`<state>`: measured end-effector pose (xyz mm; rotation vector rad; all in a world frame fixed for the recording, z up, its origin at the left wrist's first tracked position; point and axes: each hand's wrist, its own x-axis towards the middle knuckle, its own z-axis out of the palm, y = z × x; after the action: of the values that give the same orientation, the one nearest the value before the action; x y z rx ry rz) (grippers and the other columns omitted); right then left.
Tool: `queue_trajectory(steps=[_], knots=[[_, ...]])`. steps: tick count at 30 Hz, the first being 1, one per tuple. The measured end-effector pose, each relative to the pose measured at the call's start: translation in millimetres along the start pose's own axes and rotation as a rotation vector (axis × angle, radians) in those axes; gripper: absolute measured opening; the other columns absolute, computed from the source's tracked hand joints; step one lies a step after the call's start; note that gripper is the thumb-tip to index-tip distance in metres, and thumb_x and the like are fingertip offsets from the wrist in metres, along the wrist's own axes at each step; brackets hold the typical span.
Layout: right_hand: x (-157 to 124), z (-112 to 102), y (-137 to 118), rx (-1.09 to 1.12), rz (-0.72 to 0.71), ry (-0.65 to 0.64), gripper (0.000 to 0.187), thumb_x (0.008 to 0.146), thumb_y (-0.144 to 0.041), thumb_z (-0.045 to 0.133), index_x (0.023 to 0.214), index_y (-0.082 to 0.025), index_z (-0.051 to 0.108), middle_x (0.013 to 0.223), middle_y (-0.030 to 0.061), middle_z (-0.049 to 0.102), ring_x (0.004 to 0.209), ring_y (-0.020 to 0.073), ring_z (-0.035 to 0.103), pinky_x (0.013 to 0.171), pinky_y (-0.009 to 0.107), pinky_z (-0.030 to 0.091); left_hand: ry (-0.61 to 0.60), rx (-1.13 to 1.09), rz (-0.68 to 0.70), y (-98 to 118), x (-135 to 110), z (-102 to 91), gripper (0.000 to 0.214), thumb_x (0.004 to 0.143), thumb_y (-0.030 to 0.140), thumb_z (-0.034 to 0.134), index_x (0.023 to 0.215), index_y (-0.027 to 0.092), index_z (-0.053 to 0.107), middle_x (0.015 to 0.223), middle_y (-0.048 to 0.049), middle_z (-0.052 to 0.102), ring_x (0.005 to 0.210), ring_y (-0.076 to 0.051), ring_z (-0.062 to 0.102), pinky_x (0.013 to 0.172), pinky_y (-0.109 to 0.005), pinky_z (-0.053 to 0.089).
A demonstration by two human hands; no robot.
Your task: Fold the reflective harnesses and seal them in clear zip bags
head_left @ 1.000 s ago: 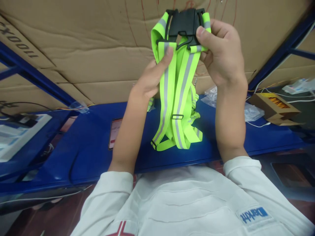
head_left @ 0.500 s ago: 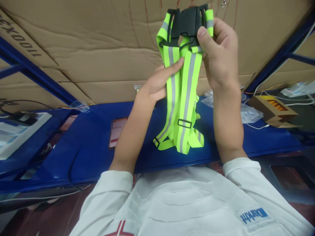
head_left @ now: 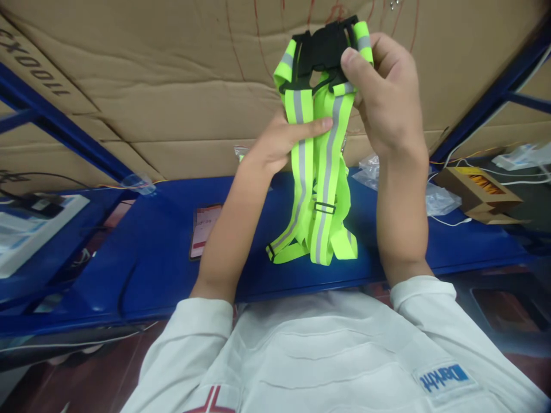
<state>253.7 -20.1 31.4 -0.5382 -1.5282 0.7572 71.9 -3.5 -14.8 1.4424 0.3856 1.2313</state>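
A neon yellow-green reflective harness (head_left: 302, 166) with grey stripes hangs folded in front of me, above the blue table. At its top a black side-release buckle (head_left: 322, 50) is fastened. My right hand (head_left: 390, 86) pinches the buckle's right end and the strap there, thumb in front. My left hand (head_left: 284, 140) is wrapped round the straps below the buckle, its thumb lying across them; the other fingers are hidden behind. A black slider (head_left: 324, 207) sits on the right strap, and the loose lower loops dangle near the table.
The blue table (head_left: 163, 229) carries a phone (head_left: 204, 229) by my left forearm. Clear plastic bags (head_left: 441, 201) and an open cardboard box (head_left: 477, 192) lie to the right, with white cables. Behind rises a cardboard sheet (head_left: 172, 74) between blue metal posts (head_left: 64, 120).
The buckle has tilted and its left end has dropped slightly. My left thumb has slid lower and further right across the straps. The hanging loops have swung a little.
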Motion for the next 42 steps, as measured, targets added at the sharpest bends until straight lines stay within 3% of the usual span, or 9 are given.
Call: queue_trajectory(steps=[9, 13, 18, 23, 27, 31, 36, 39, 42], knots=[[2.4, -21.3, 3.2, -0.142, -0.036, -0.242, 0.032, 0.089, -0.051, 0.094, 0.108, -0.028, 0.081, 0.113, 0.0015, 0.080, 0.108, 0.0257, 0.072, 0.103, 0.036, 0.059, -0.118, -0.088, -0.134, -10.6, 1.8, -3.0, 0.015, 0.099, 0.022, 0.086, 0.113, 0.018, 0.085, 0.114, -0.0051, 0.086, 0.115, -0.031, 0.085, 0.107, -0.043, 0.070], [3.2, -22.4, -0.5, -0.433, -0.281, -0.112, 0.020, 0.101, -0.037, 0.083, 0.120, -0.030, 0.083, 0.119, 0.0003, 0.076, 0.119, 0.0261, 0.070, 0.115, 0.036, 0.057, -0.123, -0.167, -0.268, -4.0, 3.3, 1.8, 0.026, 0.116, 0.031, 0.062, 0.113, 0.016, 0.083, 0.098, -0.0036, 0.084, 0.096, -0.026, 0.087, 0.094, -0.040, 0.073], [5.7, -26.5, 0.4, -0.636, -0.400, -0.270, 0.032, 0.105, -0.025, 0.071, 0.128, -0.041, 0.086, 0.144, -0.0064, 0.074, 0.147, 0.0231, 0.063, 0.133, 0.039, 0.049, -0.043, -0.155, -0.337, 7.2, 2.9, 7.0, 0.032, 0.117, 0.027, 0.056, 0.103, 0.014, 0.081, 0.088, -0.0015, 0.079, 0.084, -0.023, 0.085, 0.082, -0.034, 0.072], [11.4, -23.3, 12.2, -0.602, -0.444, -0.303, 0.074, 0.077, 0.006, 0.046, 0.125, -0.030, 0.089, 0.155, -0.0047, 0.070, 0.152, 0.0181, 0.060, 0.128, 0.040, 0.051, -0.138, -0.182, -0.216, 10.2, 2.9, 4.1, 0.040, 0.118, 0.037, 0.047, 0.109, 0.017, 0.080, 0.096, -0.0032, 0.080, 0.084, -0.022, 0.084, 0.079, -0.033, 0.069], [10.2, -28.4, 13.8, -0.594, -0.403, -0.421, 0.074, 0.075, 0.007, 0.046, 0.128, -0.024, 0.088, 0.167, -0.0004, 0.060, 0.161, 0.0196, 0.051, 0.138, 0.043, 0.039, -0.072, -0.168, -0.239, 9.2, 7.7, 1.7, 0.051, 0.114, 0.067, 0.054, 0.112, 0.021, 0.078, 0.094, -0.0037, 0.078, 0.074, -0.021, 0.080, 0.073, -0.035, 0.067], [6.6, -35.8, 10.3, -0.433, -0.223, -0.544, 0.055, 0.087, -0.015, 0.076, 0.140, -0.031, 0.080, 0.181, -0.0034, 0.043, 0.175, 0.0249, 0.029, 0.147, 0.045, 0.021, 0.033, -0.057, -0.244, 5.7, 9.2, -6.5, 0.039, 0.113, 0.055, 0.066, 0.105, 0.020, 0.079, 0.087, -0.0041, 0.078, 0.080, -0.024, 0.082, 0.076, -0.035, 0.068], [3.6, -29.0, 5.1, -0.201, -0.108, -0.266, 0.053, 0.085, -0.055, 0.088, 0.135, -0.045, 0.074, 0.166, -0.0112, 0.060, 0.165, 0.0219, 0.045, 0.133, 0.030, 0.045, -0.027, -0.007, -0.164, 3.6, 1.2, -12.5, 0.034, 0.110, 0.050, 0.075, 0.100, 0.018, 0.082, 0.093, -0.0072, 0.084, 0.084, -0.027, 0.083, 0.083, -0.041, 0.072], [-0.5, -18.4, 3.9, -0.258, 0.021, -0.290, 0.040, 0.084, -0.067, 0.090, 0.103, -0.033, 0.078, 0.115, 0.0060, 0.082, 0.118, 0.0318, 0.072, 0.110, 0.045, 0.061, -0.082, -0.030, -0.141, 3.1, -1.7, -8.9, 0.031, 0.115, 0.040, 0.067, 0.102, 0.016, 0.082, 0.094, -0.0050, 0.082, 0.085, -0.025, 0.084, 0.087, -0.043, 0.072], [-5.4, -7.1, 1.3, -0.237, 0.078, -0.324, 0.042, 0.092, -0.067, 0.086, 0.088, -0.028, 0.073, 0.080, 0.0048, 0.070, 0.080, 0.0265, 0.065, 0.089, 0.047, 0.063, -0.064, -0.055, -0.109, 2.5, 1.0, -5.1, 0.023, 0.110, 0.040, 0.075, 0.105, 0.019, 0.083, 0.096, -0.0045, 0.082, 0.087, -0.025, 0.084, 0.088, -0.042, 0.072]])
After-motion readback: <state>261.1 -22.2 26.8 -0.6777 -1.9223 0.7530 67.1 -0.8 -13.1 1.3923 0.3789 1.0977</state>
